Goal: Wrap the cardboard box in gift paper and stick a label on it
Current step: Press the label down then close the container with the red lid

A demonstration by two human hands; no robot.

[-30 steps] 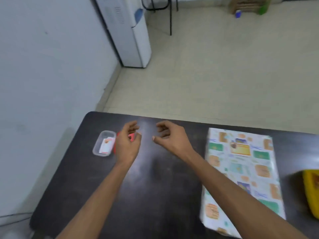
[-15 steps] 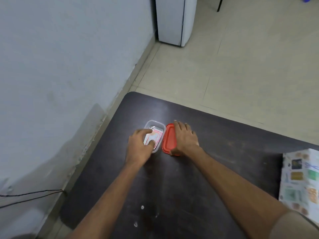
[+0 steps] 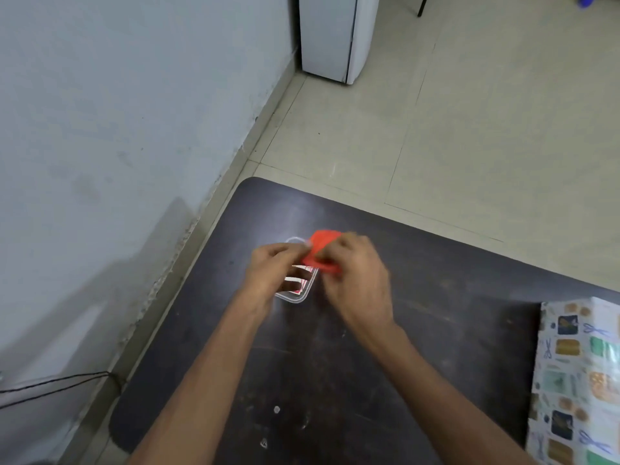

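Looking down at a dark table point(image 3: 436, 280) set into a room corner, wall point(image 3: 117, 129) on the left and tiled floor point(image 3: 469, 112) beyond.

Both hands met over a small clear tub point(image 3: 298, 297) near the table's far left corner. The tub sat flat on the table. White and red slips point(image 3: 297, 281) lay inside it, too blurred to read.

Left hand point(image 3: 268, 273): fingers curled, holding the tub by its left side. Its fingertips came up close to the lid's near edge. Motion blur hid whether they touched the lid.

Right hand point(image 3: 355, 280): fingers bent, gripping a red lid point(image 3: 322, 246) along its right edge. The lid was tilted, its far end raised, and it hung over the far half of the tub, not seated on the rim. The near half of the tub was uncovered.

The box point(image 3: 577, 380) lay flat at the table's right edge, well apart from the hands and cut off by the frame. Patterned gift paper covered all of it that showed: pale ground with green, orange and dark blue patches. No hand touched it. I could not tell whether a label was on it from this angle.

Other notes: a few small white specks point(image 3: 276, 410) on the near part of the table. A thin black cable point(image 3: 57, 385) ran along the wall at lower left. A white cabinet point(image 3: 328, 35) stood on the floor in the far corner against the wall.
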